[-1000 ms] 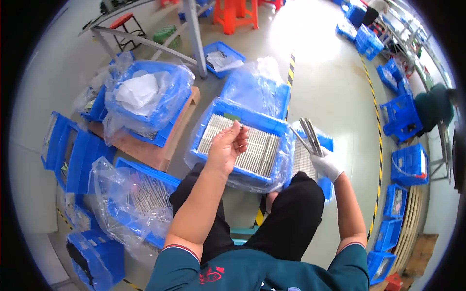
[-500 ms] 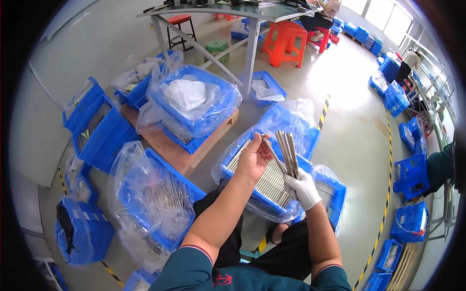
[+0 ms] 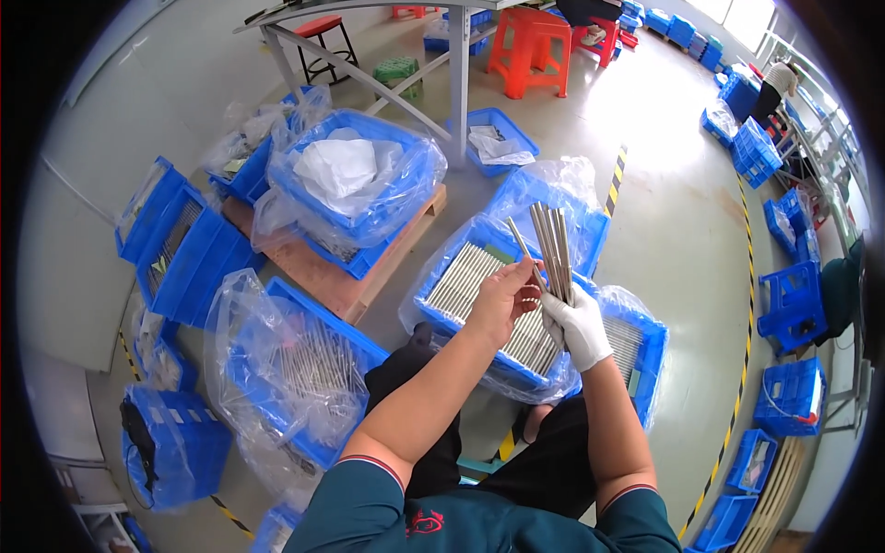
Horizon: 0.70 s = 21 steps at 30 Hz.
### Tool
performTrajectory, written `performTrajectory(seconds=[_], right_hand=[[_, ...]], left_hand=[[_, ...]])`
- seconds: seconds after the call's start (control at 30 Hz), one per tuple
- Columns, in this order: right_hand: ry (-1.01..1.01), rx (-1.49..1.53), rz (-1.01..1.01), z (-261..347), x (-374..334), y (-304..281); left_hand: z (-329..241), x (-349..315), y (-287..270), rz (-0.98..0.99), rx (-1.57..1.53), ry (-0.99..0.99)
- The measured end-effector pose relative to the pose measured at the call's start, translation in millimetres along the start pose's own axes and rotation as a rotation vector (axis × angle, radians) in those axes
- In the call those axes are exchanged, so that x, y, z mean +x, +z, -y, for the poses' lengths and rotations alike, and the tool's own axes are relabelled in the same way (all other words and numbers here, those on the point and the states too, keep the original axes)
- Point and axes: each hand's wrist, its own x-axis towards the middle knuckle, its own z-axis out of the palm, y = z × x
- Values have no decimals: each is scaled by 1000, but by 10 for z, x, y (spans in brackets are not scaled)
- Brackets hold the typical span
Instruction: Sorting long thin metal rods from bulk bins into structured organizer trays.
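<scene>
My right hand (image 3: pixel 581 330), in a white glove, grips an upright bundle of metal rods (image 3: pixel 555 241). Close beside it, my bare left hand (image 3: pixel 503 297) pinches one slimmer-looking metal rod (image 3: pixel 519 237), which leans left of the bundle. Both hands are above a plastic-lined blue crate (image 3: pixel 433 318), where rows of similar rods (image 3: pixel 466 275) lie side by side. Part of those rows is hidden by my hands and forearms.
On my left, another lined blue crate (image 3: pixel 373 346) holds loose rods. Behind it, a wooden pallet (image 3: pixel 300 269) carries bagged crates. A crate of rods (image 3: pixel 656 355) stands right of my knees. Farther off are a table leg (image 3: pixel 458 88), a red stool (image 3: pixel 532 51) and a person (image 3: pixel 779 83).
The left hand has shifted right and down, closer to the gloved hand. Its single rod now stands beside the bundle's upper part. The bundle has risen slightly in view.
</scene>
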Motion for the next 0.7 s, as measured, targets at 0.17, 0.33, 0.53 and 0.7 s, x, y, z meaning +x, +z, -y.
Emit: performTrajectory(seconds=[0.17,0.33,0.53,0.7], right_hand=[[-1,44,5,-1,-1,-8],[16,61,23,-32,20,-42],[19,119,-2,-67,48,21],[25,163,-40,-47,59,84]], left_hand=[[-36,20,-11,91,-39,-3],[-88,-11,31,57,9,21],[37,-4,-36,50,111,-7],[93,-47,18,24,108,15]])
